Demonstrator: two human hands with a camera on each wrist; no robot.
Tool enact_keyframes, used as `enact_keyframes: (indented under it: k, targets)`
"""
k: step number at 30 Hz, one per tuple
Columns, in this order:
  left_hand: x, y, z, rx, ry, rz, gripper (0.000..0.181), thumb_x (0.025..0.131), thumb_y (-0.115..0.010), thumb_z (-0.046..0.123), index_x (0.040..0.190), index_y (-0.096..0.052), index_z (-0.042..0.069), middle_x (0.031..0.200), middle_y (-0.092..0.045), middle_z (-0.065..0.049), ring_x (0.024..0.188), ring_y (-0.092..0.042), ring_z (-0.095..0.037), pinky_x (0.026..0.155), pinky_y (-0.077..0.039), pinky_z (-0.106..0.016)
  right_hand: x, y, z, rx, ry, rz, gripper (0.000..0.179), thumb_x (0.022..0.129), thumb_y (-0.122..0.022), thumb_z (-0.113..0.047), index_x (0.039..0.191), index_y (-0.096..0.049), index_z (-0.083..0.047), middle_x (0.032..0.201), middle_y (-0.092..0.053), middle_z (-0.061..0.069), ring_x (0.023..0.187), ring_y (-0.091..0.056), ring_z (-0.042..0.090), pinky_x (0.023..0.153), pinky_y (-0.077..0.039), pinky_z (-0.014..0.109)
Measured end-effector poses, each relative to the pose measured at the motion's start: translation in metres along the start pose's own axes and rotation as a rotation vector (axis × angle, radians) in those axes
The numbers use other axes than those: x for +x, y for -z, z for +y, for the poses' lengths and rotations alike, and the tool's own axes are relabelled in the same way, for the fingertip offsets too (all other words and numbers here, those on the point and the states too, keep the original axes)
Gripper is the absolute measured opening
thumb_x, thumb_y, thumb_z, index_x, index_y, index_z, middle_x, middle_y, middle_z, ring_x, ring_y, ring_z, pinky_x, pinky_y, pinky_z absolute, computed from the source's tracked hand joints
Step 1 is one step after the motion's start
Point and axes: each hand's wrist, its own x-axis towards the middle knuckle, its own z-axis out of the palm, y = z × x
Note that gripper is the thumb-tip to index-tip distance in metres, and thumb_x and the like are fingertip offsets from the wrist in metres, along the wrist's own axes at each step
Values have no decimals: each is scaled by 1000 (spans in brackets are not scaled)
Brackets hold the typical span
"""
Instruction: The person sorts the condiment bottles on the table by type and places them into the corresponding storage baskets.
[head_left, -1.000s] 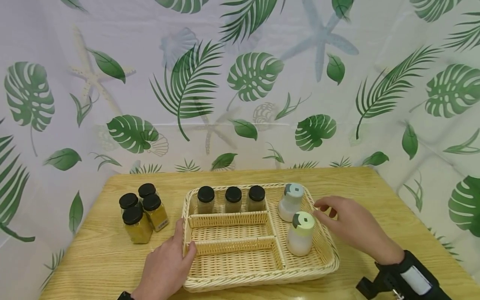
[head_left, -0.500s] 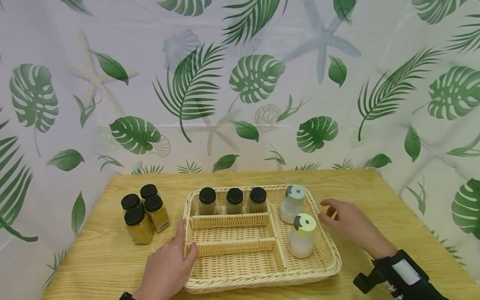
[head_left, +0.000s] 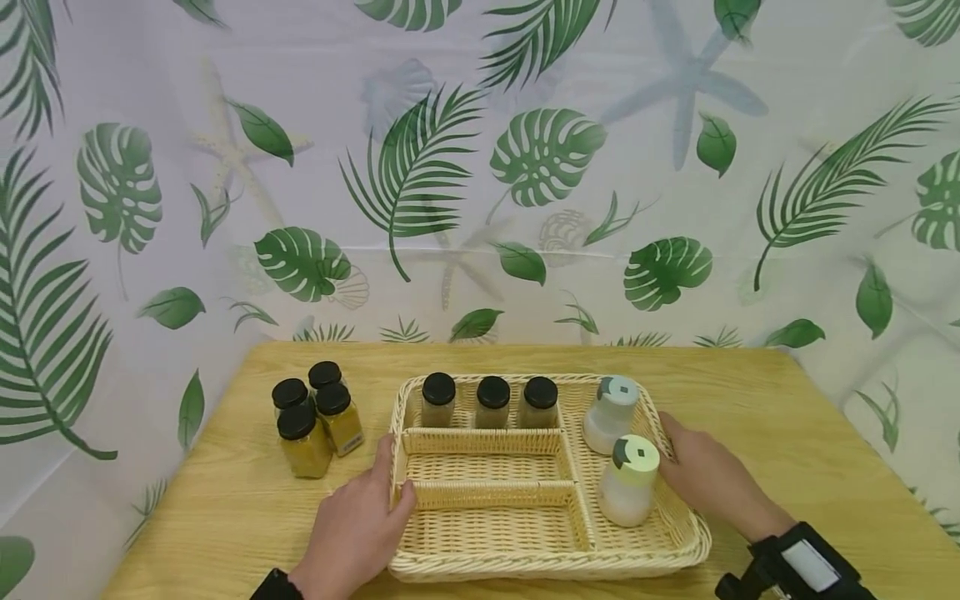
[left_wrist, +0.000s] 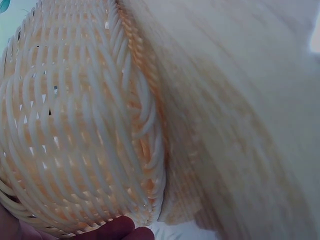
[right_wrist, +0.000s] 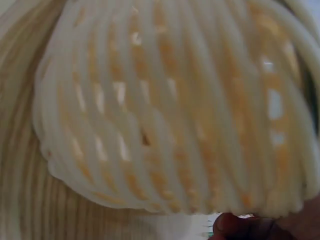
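A woven wicker basket [head_left: 555, 568] with dividers sits on the table. My left hand [head_left: 356, 525] grips its left side, thumb over the rim; fingertips [left_wrist: 117, 227] show low against the wicker wall in the left wrist view. On the opposite side, my right hand [head_left: 716, 479] holds the right rim, and its fingers [right_wrist: 230, 225] appear at the wall's lower edge in the right wrist view. Three black-lidded spice jars [head_left: 492, 404] stand in the rear compartment. In the right compartment are a shaker with a pale blue lid [head_left: 611, 417] and a shaker with a yellow lid [head_left: 630, 483].
Several black-lidded jars of yellow spice [head_left: 306, 442] stand clustered left of the basket, close to my left hand. A wooden table [head_left: 765, 417] carries everything. Behind it hangs a leaf-patterned cloth [head_left: 450, 192].
My right hand has moved from just beside the basket onto its right rim. My left hand keeps its grip on the left side. The head view has turned slightly left.
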Motion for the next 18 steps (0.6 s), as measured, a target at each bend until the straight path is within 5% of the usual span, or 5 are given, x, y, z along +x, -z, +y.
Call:
enact_keyframes:
  k: [6, 18]
  targets:
    - [1, -3, 2, 31, -13, 15, 67, 96, -42, 43, 150, -26, 6, 46, -43, 4, 40, -42, -11, 34, -33, -32, -5, -2, 0, 3, 3, 5, 63, 101, -46, -24, 145, -21, 12, 78, -63, 12, 53, -48, 11, 47, -39, 31]
    - [5, 7, 1, 197, -81, 159, 66, 88, -54, 47, 137, -49, 4, 46, -40, 6, 37, -36, -11, 29, -26, -28, 0, -9, 1, 14, -24, 6, 63, 99, -46, -20, 144, -20, 15, 70, -57, 6, 53, -47, 12, 45, -36, 31]
